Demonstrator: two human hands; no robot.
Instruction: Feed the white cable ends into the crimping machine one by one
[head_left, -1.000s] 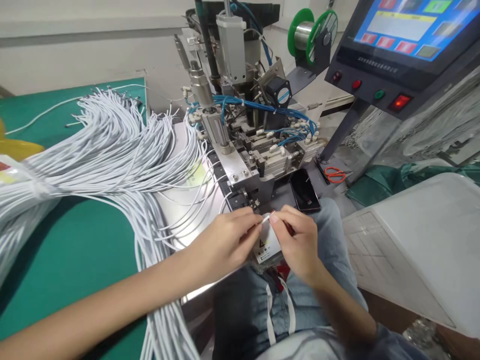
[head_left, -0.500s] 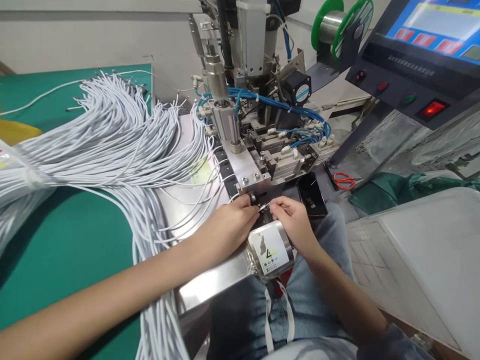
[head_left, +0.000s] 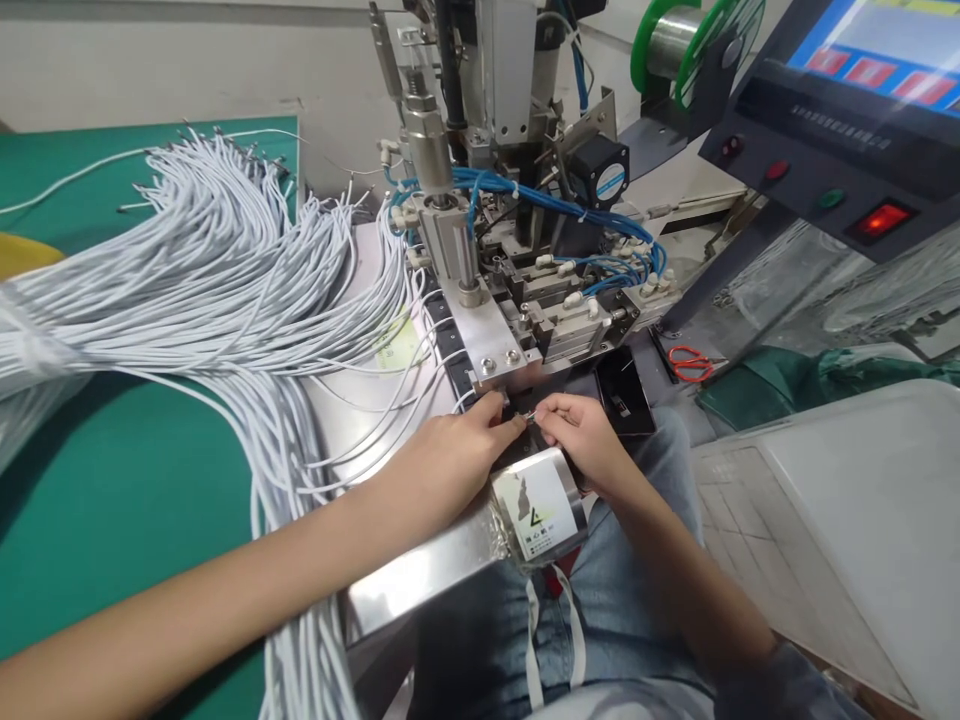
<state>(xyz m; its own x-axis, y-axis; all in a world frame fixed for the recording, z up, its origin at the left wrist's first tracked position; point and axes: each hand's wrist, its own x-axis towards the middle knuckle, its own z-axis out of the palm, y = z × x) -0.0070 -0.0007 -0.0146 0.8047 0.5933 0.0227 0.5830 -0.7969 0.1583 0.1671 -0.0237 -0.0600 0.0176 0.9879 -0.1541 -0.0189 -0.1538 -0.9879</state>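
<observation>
My left hand (head_left: 466,440) is at the front of the machine (head_left: 487,335), thumb and forefinger closed at the work spot below its metal plate. What those fingers hold is hidden. Just to the right, my right hand (head_left: 581,435) pinches a small metallic piece (head_left: 529,416) between thumb and fingertips. The two hands' fingertips are close together. White cables (head_left: 375,350) run from the left toward the machine and my left hand. Under my hands sits a metal cover with a white label (head_left: 541,505).
A large bundle of white cables (head_left: 187,310) lies over the green mat (head_left: 135,480). At the right are a control panel (head_left: 832,150), red-handled scissors (head_left: 690,364), a black tray (head_left: 625,392) and a white bin (head_left: 847,500). A wire spool (head_left: 675,45) stands behind.
My left forefinger has straightened toward the right fingertips, and less of the small piece shows between the hands. The view has shifted slightly.
</observation>
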